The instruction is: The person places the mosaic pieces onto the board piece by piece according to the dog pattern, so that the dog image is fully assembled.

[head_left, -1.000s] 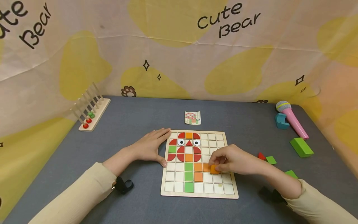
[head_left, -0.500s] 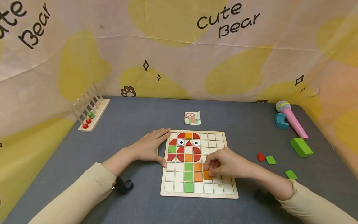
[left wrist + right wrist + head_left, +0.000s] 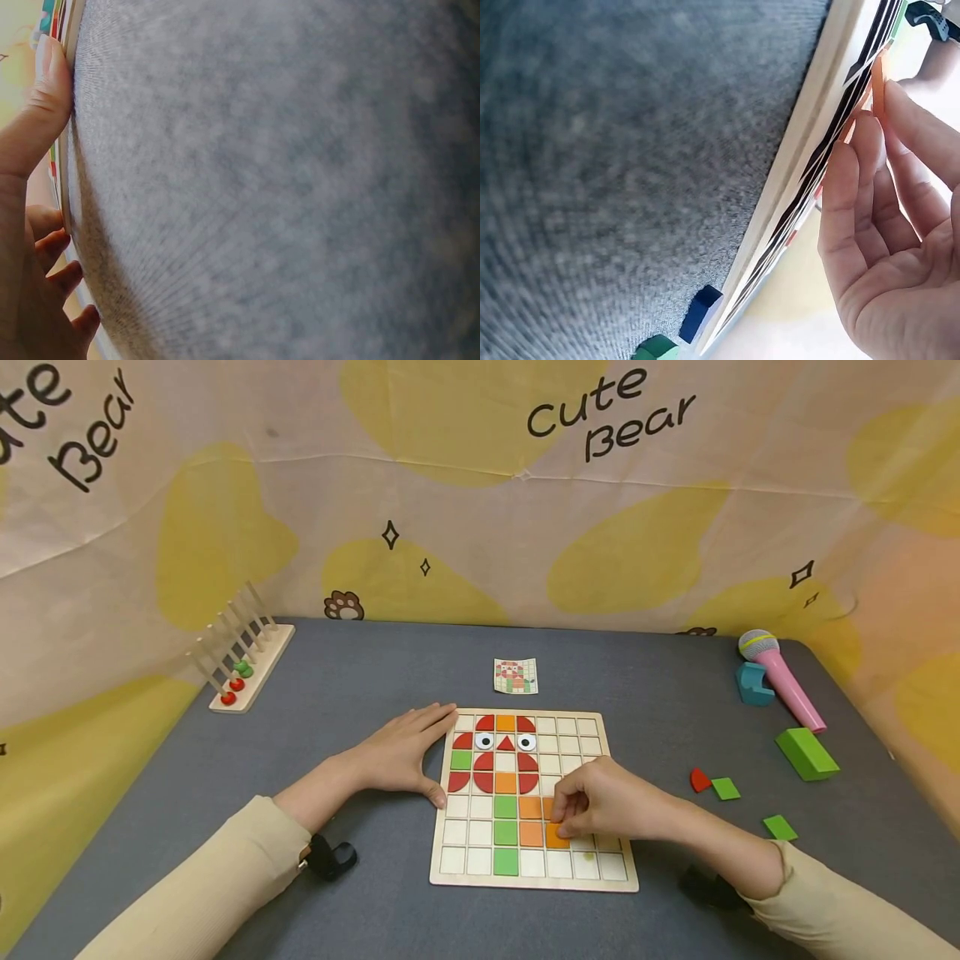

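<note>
left hand [image 3: 405,756]: your flat, relaxed fingers brace the board [image 3: 592,881] steady
right hand [image 3: 603,802]: pinching 1 orange tile [image 3: 557,837] into its square

Head view looks forward and down from above the person's chest, taking in the whole grey surface [image 3: 360,693], the puzzle board [image 3: 534,872] at centre, both forearms, and the printed cloth backdrop [image 3: 480,485] behind. Left wrist view sits very low and close, rolled sideways, filled by blurred grey surface [image 3: 285,187], with the left hand [image 3: 30,247] against the board edge [image 3: 66,187] at the frame's left margin. Right wrist view is equally low, close and tilted, skimming the surface [image 3: 630,150] toward the board's side [image 3: 810,157], right hand [image 3: 885,247] at the frame's right. All three views share board edge and surface.
</note>
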Demonstrator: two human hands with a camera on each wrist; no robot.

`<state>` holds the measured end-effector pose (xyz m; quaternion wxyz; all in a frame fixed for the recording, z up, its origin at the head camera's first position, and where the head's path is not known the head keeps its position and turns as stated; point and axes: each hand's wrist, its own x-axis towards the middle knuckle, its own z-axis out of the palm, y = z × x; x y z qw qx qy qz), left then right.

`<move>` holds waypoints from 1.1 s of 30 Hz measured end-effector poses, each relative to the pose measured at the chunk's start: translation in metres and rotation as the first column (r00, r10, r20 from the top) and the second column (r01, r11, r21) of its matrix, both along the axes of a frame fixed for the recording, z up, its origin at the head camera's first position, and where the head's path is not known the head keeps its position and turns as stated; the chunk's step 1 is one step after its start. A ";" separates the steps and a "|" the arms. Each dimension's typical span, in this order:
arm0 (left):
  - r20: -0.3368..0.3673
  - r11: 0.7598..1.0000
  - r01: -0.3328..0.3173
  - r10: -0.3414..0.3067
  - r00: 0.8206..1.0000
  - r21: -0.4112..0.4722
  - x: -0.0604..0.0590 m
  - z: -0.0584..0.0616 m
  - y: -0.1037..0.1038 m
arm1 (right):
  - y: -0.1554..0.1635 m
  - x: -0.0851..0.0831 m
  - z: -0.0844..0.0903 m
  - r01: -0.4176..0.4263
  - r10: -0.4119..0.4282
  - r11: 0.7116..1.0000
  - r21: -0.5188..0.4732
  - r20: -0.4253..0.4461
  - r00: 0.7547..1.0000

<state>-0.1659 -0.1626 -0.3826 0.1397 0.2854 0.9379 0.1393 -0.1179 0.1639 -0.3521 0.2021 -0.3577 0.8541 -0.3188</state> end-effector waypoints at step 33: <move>0.005 1.000 0.001 -0.001 1.000 -0.004 0.000 0.001 0.001 | 0.051 -0.024 0.027 0.181 -0.174 0.983 0.027 -0.173 0.969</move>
